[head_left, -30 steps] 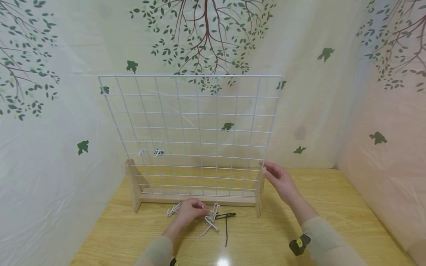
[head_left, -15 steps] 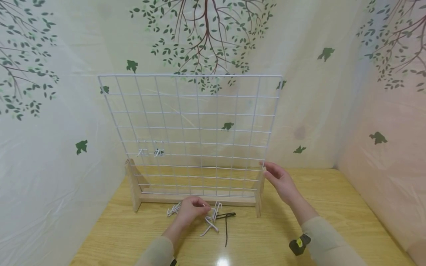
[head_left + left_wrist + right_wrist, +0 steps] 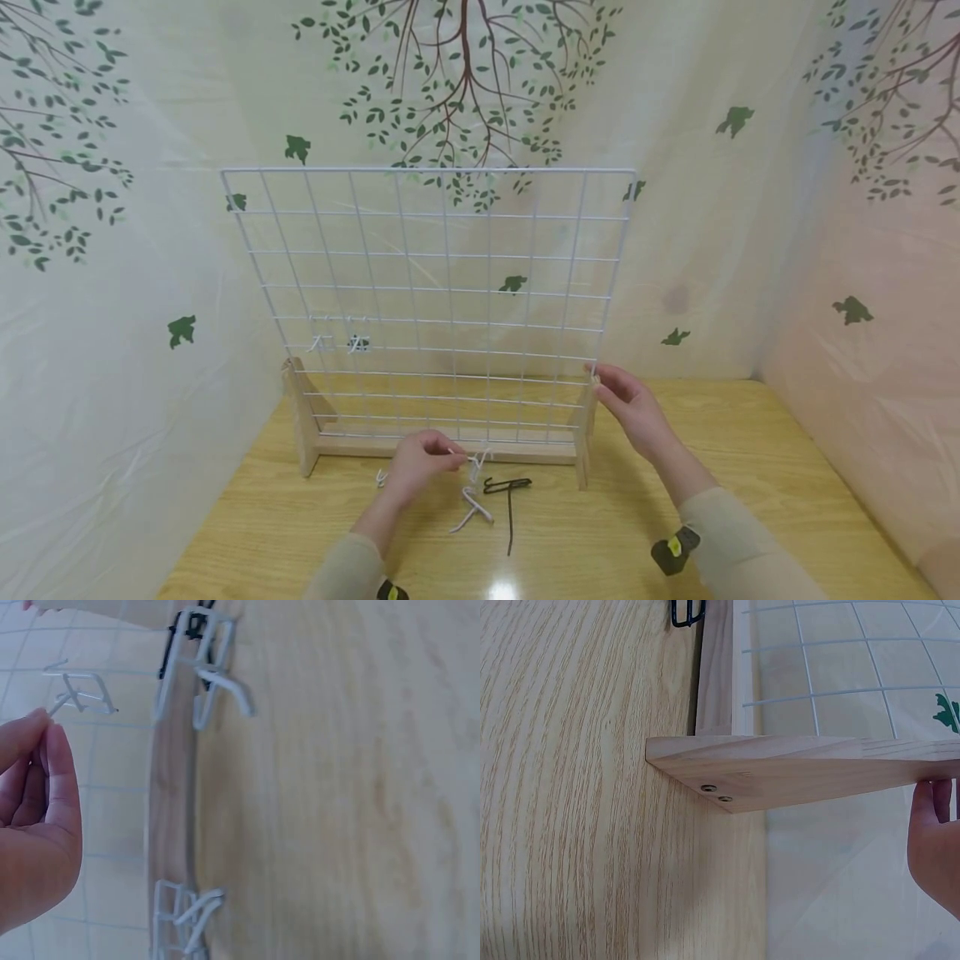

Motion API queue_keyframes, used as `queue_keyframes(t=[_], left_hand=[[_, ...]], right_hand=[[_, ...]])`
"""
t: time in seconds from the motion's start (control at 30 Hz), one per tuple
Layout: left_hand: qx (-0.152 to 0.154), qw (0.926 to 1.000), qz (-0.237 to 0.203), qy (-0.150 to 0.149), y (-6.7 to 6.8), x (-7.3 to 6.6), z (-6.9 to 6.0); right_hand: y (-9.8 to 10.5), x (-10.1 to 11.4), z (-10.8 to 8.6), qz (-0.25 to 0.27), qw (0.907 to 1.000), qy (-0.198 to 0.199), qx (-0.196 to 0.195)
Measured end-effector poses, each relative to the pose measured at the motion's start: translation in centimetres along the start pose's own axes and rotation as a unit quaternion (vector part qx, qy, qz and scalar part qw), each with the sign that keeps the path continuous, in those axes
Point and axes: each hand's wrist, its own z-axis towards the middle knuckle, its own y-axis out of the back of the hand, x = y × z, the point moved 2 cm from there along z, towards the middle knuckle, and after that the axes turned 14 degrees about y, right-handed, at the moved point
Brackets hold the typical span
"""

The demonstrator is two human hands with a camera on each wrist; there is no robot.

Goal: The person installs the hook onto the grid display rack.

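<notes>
A white wire grid panel (image 3: 427, 288) stands in a wooden base whose right upright (image 3: 787, 776) shows in the right wrist view. My left hand (image 3: 422, 468) pinches the prong of a white wire hook (image 3: 103, 690) between thumb and fingers, just in front of the grid's lower part. With curled fingers my right hand (image 3: 637, 417) holds the top of the right upright; its fingertips are partly hidden behind the wood. Below the left hand, another white hook (image 3: 471, 510) lies on the table near a black hook (image 3: 510, 485).
Two white hooks hang low on the grid's left side, one hook (image 3: 319, 343) left of the other hook (image 3: 358, 343). More white hooks (image 3: 180, 915) lie by the base, left of my left hand. The wooden table (image 3: 262, 533) meets a leaf-patterned curtain (image 3: 697, 250).
My left hand has risen slightly, up and left, lifting the white hook off the table toward the grid. My right hand stays on the upright.
</notes>
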Motion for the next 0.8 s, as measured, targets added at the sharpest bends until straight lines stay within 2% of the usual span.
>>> queue_keyframes(t=[0.17,0.33,0.5,0.8], left_hand=[[-0.008,0.9999,0.002,0.007,0.9,-0.8,-0.5],[-0.032,0.9994,-0.002,0.014,1.8,-1.2,-0.7],[-0.07,0.9974,0.001,0.018,2.6,-1.9,-1.1],[-0.099,0.9942,-0.019,0.037,4.1,-3.3,-2.3]], right_hand=[[0.0,0.1,0.0,-0.002,1.0,-0.007,-0.001],[0.0,0.1,0.1,-0.004,0.9999,-0.013,-0.001],[0.0,0.1,0.1,-0.003,0.9999,-0.014,0.001],[0.0,0.2,0.0,-0.007,0.9999,-0.008,0.001]])
